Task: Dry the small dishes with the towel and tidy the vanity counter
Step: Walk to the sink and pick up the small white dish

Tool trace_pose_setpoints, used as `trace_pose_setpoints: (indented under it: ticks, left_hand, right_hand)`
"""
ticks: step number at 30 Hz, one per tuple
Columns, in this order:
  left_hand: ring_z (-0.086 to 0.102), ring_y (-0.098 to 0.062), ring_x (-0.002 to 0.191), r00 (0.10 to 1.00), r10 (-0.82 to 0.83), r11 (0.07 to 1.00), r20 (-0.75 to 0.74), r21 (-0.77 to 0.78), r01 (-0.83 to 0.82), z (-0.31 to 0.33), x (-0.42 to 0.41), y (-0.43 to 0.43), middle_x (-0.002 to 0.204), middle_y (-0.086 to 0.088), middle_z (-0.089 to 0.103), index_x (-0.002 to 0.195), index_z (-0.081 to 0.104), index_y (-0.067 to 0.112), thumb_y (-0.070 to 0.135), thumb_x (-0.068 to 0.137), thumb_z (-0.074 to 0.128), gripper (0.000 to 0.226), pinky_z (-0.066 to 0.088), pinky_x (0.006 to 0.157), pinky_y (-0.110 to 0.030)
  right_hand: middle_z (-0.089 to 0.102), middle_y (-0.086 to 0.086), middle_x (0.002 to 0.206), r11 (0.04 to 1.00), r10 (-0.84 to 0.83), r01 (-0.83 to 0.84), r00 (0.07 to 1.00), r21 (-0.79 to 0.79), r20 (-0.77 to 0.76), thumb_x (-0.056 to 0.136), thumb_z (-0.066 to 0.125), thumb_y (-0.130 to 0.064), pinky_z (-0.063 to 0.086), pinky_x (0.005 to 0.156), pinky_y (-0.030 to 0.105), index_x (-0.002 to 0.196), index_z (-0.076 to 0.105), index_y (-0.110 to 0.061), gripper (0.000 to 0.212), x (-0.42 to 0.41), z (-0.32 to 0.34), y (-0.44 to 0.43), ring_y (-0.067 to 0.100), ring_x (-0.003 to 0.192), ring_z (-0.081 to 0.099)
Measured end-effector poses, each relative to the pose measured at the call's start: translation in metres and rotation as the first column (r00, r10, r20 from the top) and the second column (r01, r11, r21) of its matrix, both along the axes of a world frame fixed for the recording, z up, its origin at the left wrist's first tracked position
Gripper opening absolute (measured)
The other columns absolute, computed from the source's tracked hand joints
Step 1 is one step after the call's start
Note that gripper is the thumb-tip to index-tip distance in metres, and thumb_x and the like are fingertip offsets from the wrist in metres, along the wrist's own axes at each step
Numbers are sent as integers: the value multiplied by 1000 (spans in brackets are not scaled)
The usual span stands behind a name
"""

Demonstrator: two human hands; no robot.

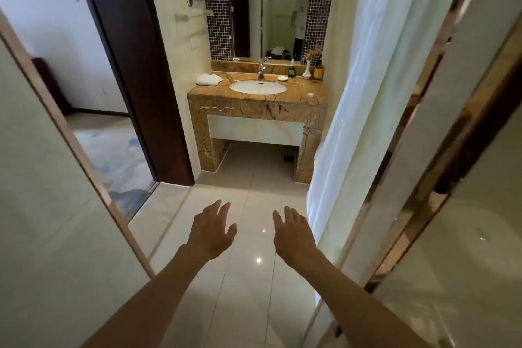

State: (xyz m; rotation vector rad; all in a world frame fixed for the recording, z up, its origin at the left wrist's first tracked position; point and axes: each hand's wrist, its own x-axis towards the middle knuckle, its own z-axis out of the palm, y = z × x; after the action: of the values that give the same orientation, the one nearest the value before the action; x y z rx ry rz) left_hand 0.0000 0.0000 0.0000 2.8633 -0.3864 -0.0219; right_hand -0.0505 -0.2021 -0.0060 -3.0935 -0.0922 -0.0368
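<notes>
A brown marble vanity counter [248,99] with a white oval sink [258,87] stands far ahead across the tiled floor. A folded white towel [209,79] lies on its left end. A small white dish [282,78] rests right of the faucet [261,70], and another small white dish [310,95] sits near the counter's front right corner. My left hand [213,227] and my right hand [293,232] are stretched forward over the floor, palms down, fingers apart, both empty and well short of the counter.
A dark bottle [291,71], a white vase [306,71] and an amber bottle [318,70] line the counter's back right. A mirror [271,5] hangs above. A dark door [132,59] stands at left, a frosted glass panel [353,93] at right.
</notes>
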Motion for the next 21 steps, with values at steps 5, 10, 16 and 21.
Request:
trace_pose_setpoints:
  ticks: [5,10,16,21]
  left_hand:
    - [26,-27,142,999,34,999,25,-2,-34,6,42,-6,156,-8,26,145,28,19,45,93,41,60,25,113,-44]
    - [27,-28,141,998,41,999,49,-24,-39,13,97,-4,156,-9,27,144,31,18,44,93,42,58,24,113,-44]
    - [30,-27,139,998,31,999,56,-34,-30,14,173,10,154,-8,30,142,32,18,44,93,41,56,26,112,-44]
    - [34,-26,136,998,-13,999,58,-47,16,20,249,28,149,-5,37,142,31,18,45,91,41,59,27,110,-45]
  right_hand:
    - [30,24,151,1000,-12,12,1000,15,12,94,48,-16,28,114,43,144,29,-7,54,48,-5,-10,38,138,30]
    - [28,23,152,1000,2,-2,1000,3,9,97,46,-19,27,115,45,144,30,-9,51,101,-11,-10,38,139,29]
    - [38,20,146,1000,26,-26,999,-10,43,96,49,-23,33,112,42,142,33,-9,51,179,-13,3,35,132,38]
    - [45,16,139,999,0,-3,998,40,67,93,52,-21,36,110,38,138,38,-12,47,249,-2,21,30,124,45]
